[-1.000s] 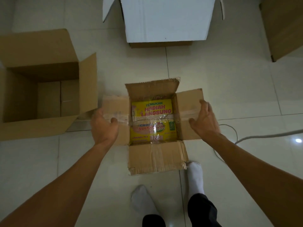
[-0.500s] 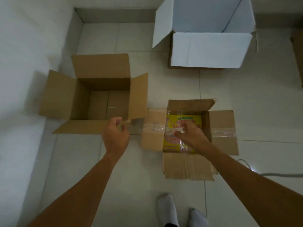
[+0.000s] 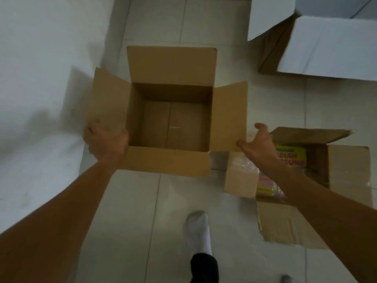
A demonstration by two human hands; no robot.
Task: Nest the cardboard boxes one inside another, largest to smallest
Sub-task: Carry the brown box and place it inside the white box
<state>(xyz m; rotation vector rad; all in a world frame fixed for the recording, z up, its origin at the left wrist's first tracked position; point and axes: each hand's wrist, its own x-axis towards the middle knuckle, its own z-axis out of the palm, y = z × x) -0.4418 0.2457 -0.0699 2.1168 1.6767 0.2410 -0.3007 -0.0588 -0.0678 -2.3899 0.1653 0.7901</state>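
An open brown medium box [image 3: 171, 66] stands on the tiled floor by the wall, its flaps spread and its inside bare. My left hand [image 3: 106, 139] grips its left flap at the near left corner. My right hand [image 3: 257, 144] is at the lower edge of the box's right flap, fingers apart, thumb touching the cardboard. Just right of it lies a smaller brown box [image 3: 346, 166] with taped flaps open and yellow printing inside; my right forearm crosses over it. A large white box [image 3: 326, 48] stands open at the far right.
A white wall [image 3: 40, 78] runs along the left, close to the medium box. My foot in a white sock [image 3: 199, 231] stands on the floor tiles [image 3: 142, 211] in front of the boxes.
Both hands left the small box and moved left to the medium box. My left hand took hold of its left flap; my right hand came out of the small box to the right flap.
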